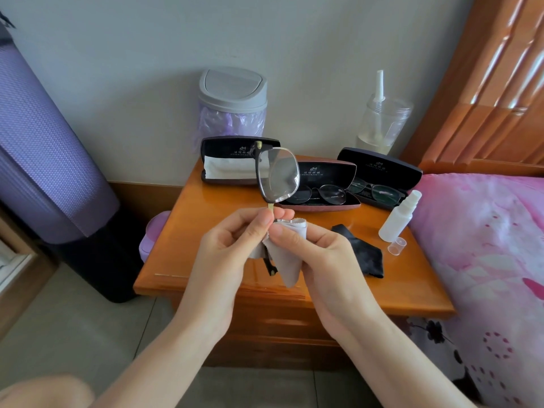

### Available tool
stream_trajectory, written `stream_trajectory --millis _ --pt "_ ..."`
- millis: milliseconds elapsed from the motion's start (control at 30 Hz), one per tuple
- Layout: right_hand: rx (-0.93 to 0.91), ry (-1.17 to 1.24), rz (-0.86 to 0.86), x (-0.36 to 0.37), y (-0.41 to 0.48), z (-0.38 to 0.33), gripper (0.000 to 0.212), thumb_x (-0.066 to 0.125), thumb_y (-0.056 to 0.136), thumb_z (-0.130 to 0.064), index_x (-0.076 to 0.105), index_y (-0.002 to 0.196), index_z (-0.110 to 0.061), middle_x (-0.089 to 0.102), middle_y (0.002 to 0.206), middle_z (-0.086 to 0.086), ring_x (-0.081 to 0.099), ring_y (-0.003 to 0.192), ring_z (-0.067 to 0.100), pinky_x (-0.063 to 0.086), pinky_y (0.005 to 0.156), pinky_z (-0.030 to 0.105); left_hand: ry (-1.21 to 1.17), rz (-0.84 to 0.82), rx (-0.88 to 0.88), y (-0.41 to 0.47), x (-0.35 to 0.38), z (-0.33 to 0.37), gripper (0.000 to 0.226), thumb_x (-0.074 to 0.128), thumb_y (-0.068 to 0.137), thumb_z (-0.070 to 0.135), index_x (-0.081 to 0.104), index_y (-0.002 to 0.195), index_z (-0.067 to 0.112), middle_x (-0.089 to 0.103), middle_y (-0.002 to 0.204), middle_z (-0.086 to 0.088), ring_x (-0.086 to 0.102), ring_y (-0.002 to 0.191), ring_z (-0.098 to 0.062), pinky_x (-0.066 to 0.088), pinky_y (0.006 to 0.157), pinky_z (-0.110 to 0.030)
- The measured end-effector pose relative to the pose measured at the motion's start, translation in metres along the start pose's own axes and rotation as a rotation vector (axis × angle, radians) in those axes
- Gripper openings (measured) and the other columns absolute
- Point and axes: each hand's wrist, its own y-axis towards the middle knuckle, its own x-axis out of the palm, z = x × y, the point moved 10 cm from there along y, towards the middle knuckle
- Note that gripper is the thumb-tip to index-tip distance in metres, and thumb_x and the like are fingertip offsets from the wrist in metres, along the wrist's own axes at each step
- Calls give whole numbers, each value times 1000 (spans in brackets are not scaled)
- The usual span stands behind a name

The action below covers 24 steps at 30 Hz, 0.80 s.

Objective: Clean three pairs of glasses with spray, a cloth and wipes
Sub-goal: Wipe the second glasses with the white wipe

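A dark-framed pair of glasses stands on end above the nightstand. My left hand pinches its bridge. My right hand pinches a grey cloth round the lower lens, which is hidden. Two other pairs lie in open cases, one brown and one black. An open case at the back left holds a white cloth. A white spray bottle lies on its side at the right, its clear cap beside it. A black cloth lies near my right hand.
A small grey-lidded bin with a purple bag and a clear jar stand at the back by the wall. A pink bedspread borders the nightstand on the right. A purple rolled mat stands at the left.
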Motion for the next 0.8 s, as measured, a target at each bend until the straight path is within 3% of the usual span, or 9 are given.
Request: stream_trajectory --millis 133,267,400,500,633,700,800 --pt "2 -50 -10 1 0 -1 33 68 72 -35 74 95 -11 71 86 7 64 76 11 52 67 20 -43 11 -20 1 -2 -1 21 57 75 35 77 81 30 75 98 6 67 101 -8 51 82 -20" --pt "7 -120 -62 5 1 -3 35 69 75 -33 73 100 -10 73 93 11 66 83 15 53 74 22 -37 82 4 3 -12 2 22 58 75 32 74 87 22 75 94 3 69 96 -11 55 76 -18" --pt "-3 -225 -108 10 -1 -7 26 70 75 -31 74 95 -15 75 88 4 69 81 17 53 73 22 -32 128 20 4 -18 7 21 58 74 32 75 83 24 76 92 6 70 93 -9 55 77 -21" --pt "-26 -298 -150 15 -1 -10 10 70 81 -26 75 87 -20 74 82 6 66 77 29 51 70 30 -55 164 26 5 -25 8 19 59 74 31 77 76 28 76 93 7 70 95 -8 52 84 -29" --pt "-40 -336 -172 18 0 -10 4 72 79 -30 75 79 -31 65 83 29 53 75 54 39 69 41 -61 178 26 6 -29 7 17 60 73 31 75 80 26 76 95 6 70 97 -9 51 86 -33" --pt "-48 -331 -169 15 1 -9 4 72 80 -27 76 82 -28 70 79 19 59 73 44 43 68 35 -60 175 11 7 -28 5 18 60 75 31 73 85 24 76 95 6 70 97 -10 51 85 -32" --pt "-60 -263 -151 13 0 -10 10 71 82 -16 75 90 -15 74 78 -4 68 71 8 50 65 15 -36 154 -5 9 -26 4 19 58 76 32 72 86 25 76 94 8 70 96 -9 53 80 -26"
